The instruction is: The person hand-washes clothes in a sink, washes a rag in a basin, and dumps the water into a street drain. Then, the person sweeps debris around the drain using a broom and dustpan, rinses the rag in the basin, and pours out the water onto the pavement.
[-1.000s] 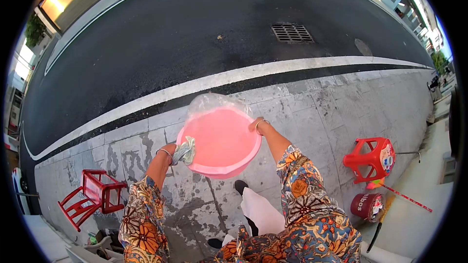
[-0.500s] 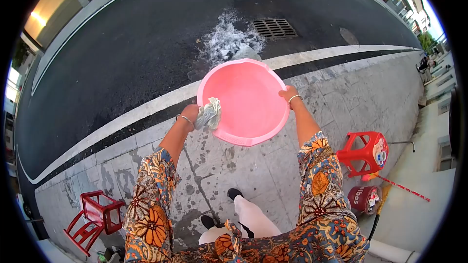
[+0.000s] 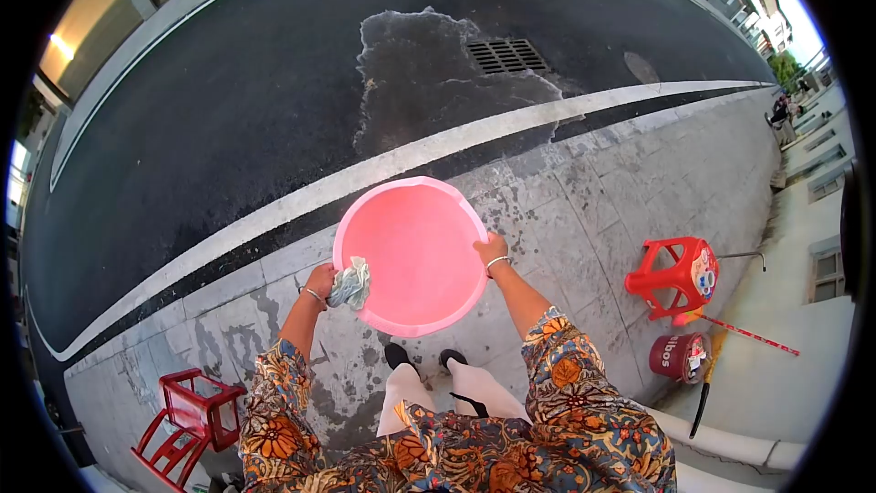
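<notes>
A round pink basin (image 3: 415, 251) hangs in front of me over the paving, its inside facing me and no water visible in it. My left hand (image 3: 321, 281) is closed on its left rim, together with a crumpled pale cloth (image 3: 350, 284) that lies against the rim. On the right side, my right hand (image 3: 493, 249) grips the rim. Beyond the basin, a sheet of water (image 3: 411, 64) with a foamy edge spreads on the dark road around a metal drain grate (image 3: 507, 56).
A red stool (image 3: 673, 278) stands at the right, near a dark red bucket (image 3: 677, 358) and a red-patterned stick (image 3: 748, 335) by the wall. At the lower left is a red chair (image 3: 196, 411). A white line (image 3: 274, 210) edges the road.
Water burst out of the basin onto the road and has flattened into a spreading puddle. The basin went out toward the road and came back nearer me, both hands still on it.
</notes>
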Tool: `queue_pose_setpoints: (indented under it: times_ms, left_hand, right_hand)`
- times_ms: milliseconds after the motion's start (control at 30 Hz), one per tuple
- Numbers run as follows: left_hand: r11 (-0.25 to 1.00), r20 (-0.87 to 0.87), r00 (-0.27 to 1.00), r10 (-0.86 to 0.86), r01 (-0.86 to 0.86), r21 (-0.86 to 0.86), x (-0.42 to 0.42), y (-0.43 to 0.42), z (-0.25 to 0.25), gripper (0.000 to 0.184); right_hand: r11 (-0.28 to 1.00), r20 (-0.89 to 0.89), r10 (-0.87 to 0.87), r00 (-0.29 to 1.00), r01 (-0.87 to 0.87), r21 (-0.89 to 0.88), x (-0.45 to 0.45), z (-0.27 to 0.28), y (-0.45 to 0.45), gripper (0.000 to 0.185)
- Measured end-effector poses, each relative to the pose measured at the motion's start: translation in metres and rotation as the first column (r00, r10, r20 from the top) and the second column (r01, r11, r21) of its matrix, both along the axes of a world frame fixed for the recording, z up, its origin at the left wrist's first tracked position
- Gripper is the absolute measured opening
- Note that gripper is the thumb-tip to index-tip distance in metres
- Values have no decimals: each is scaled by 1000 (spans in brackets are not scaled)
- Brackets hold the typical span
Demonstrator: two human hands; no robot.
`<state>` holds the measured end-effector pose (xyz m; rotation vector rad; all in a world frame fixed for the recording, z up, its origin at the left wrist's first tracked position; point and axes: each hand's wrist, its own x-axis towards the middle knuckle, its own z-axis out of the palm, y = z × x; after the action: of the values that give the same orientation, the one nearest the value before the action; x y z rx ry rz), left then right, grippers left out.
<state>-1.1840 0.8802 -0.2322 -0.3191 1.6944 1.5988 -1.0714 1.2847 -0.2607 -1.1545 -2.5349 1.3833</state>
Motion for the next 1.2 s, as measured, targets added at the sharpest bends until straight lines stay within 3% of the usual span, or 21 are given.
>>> queue_pose_setpoints:
  times_ms: [67, 133, 167, 200, 233, 300, 333, 433, 533, 567, 667, 733, 833, 867, 933, 967, 1000, 1067, 1133, 1200]
  left_hand:
    - [987, -130, 983, -134, 120, -108, -1, -69, -55, 18]
    - [975, -102, 982, -156, 137, -174, 2, -139, -39, 18]
    - [941, -107, 963, -246, 211, -265, -1, -174, -47, 17]
    - [891, -100, 936, -337, 283, -355, -7, -215, -66, 16]
    - [869, -204, 888, -412, 316, -380, -8, -269, -109, 19]
    - [919, -137, 950, -282, 226, -324, -9, -305, -100, 21]
    - [960, 55, 996, -74, 87, -268, -5, -308, -60, 20]
    - [874, 26, 973, -231, 220, -434, -10, -328, -29, 21]
    - [932, 257, 947, 194, -95, -351, -32, -234, 100, 24]
    - [925, 280, 911, 303, -210, -317, -41, -242, 88, 25]
    - [885, 253, 869, 425, -339, -320, -108, -156, 143, 24]
    - [859, 316, 929, 194, -5, -513, -182, -118, 168, 20]
    - [822, 232, 961, 148, 11, -569, -292, 3, 224, 24]
    - [835, 143, 988, 51, 36, -550, -335, 31, 221, 24]
    - [930, 74, 995, 63, -32, -367, -394, 120, 262, 27]
    - [975, 37, 999, 31, -22, -223, -423, 154, 267, 29]
    - [962, -22, 990, -137, 128, -242, -445, 188, 276, 27]
    - [961, -135, 971, -198, 166, -221, -432, 247, 329, 22]
    - [982, -160, 973, -168, 152, -110, -436, 256, 343, 22]
    - [997, -133, 988, -75, 77, 11, -438, 250, 340, 24]
  right_hand:
    - [997, -4, -30, 1000, 29, -76, 17, -21, -46, 22]
    - [995, 9, -10, 1000, 11, -98, 25, -38, -122, 24]
    - [990, 61, 11, 998, -2, -139, 26, -24, -149, 26]
    - [983, 114, 31, 993, -10, -184, 26, -6, -174, 28]
    - [980, 124, 51, 991, -25, -200, 28, -29, -191, 30]
    - [970, 140, 142, 980, -110, -217, 19, -46, -222, 32]
    - [960, 149, 207, 967, -171, -223, 12, -40, -232, 32]
    - [891, 170, 353, 920, -275, -362, -28, -51, -251, 34]
    - [836, 257, 436, 862, -283, -470, -81, -58, -249, 34]
    - [842, 248, 457, 854, -326, -431, -107, -58, -246, 33]
    - [874, 246, 455, 856, -377, -305, -186, -43, -209, 33]
    - [772, 297, 453, 840, -204, -602, -257, -67, -174, 33]
    - [695, 171, 511, 842, -288, -659, -335, -26, -80, 22]
    - [623, 187, 535, 824, -235, -746, -354, -21, -45, 18]
    - [451, 176, 484, 857, -71, -890, -378, -28, 11, 16]
    - [287, 136, 441, 887, 4, -958, -377, -17, 21, 15]
    - [118, 102, 389, 916, 60, -991, -379, 11, 35, 14]
    - [-68, 135, 225, 965, 154, -986, -382, 32, 39, 11]
    - [-98, 236, -2, 972, 235, -967, -391, 30, 31, 7]
    - [-213, 111, 21, 994, 113, -970, -400, 8, 25, 9]
